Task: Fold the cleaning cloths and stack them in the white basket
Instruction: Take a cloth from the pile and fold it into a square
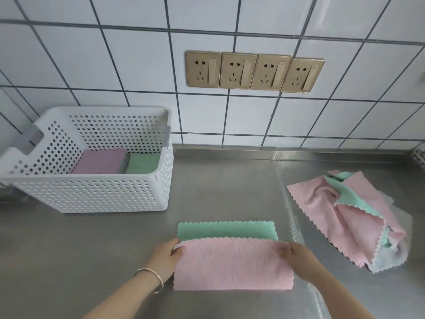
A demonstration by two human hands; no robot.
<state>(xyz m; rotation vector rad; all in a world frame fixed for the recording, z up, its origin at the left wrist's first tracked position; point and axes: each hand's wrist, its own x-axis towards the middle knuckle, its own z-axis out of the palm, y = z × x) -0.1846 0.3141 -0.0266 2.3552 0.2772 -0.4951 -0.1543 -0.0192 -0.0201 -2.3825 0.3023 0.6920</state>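
Head view: two hands folding a pink-and-green cleaning cloth [230,259] on a steel counter [92,249].

The cloth lies flat between the hands, its pink side folded up over the green, leaving a green strip showing along the far edge. The left hand [166,257], with a silver bangle [151,279] on its wrist, pinches the cloth's left fold edge; the right hand [299,256] pinches the right fold edge, fingers curled round the fabric. To the left, well apart, the white basket [92,196] holds a folded purple cloth [101,161] beside a folded green cloth [143,163]. To the right lies a loose pile of unfolded cloths [354,217]. Four gold wall sockets [255,71] sit on the tiled wall [115,65].
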